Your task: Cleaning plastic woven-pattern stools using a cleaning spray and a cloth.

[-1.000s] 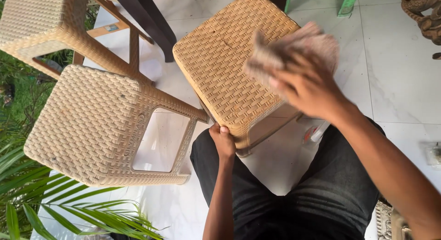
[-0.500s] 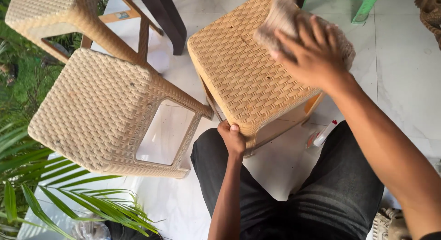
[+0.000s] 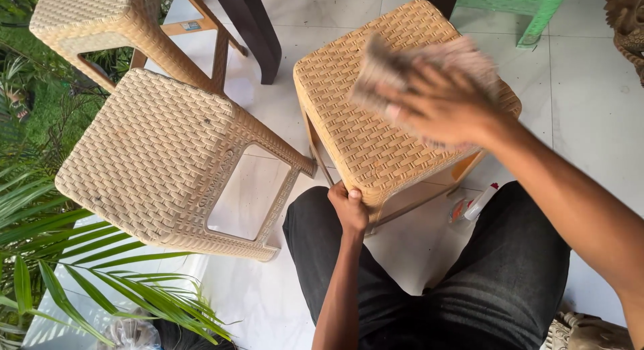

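Stool in hand: tan woven plastic stool [image 3: 376, 132], upright on the white tiled floor [image 3: 590, 108], right in front of your knees, seat top facing the camera.
Left hand: your left hand [image 3: 349, 206] is wrapped shut around the near bottom corner of the stool seat, thumb on top, arm coming straight up from the bottom edge.
Right hand: your right hand [image 3: 439, 105] lies flat on the seat with fingers spread, pressing down a cloth [image 3: 396, 65]; palm pins it, fingers not curled around it. Hand and cloth are motion-blurred.
Cloth: pale, crumpled, on the far right part of the seat, sticking out past your fingers toward the top left.
Second stool: same woven kind [image 3: 161, 149], tipped on its side to your left, side panel with a cut-out opening facing up, close to the held stool but not touching.
Third stool: another one [image 3: 87, 18] at top left, only partly in frame.
Spray bottle: white with red cap [image 3: 477, 202], lying on the floor under the held stool's right edge, by your right thigh.
Other: dark furniture leg [image 3: 251, 28] behind, green stool [image 3: 530, 5] top right, palm leaves [image 3: 80, 269] at left.
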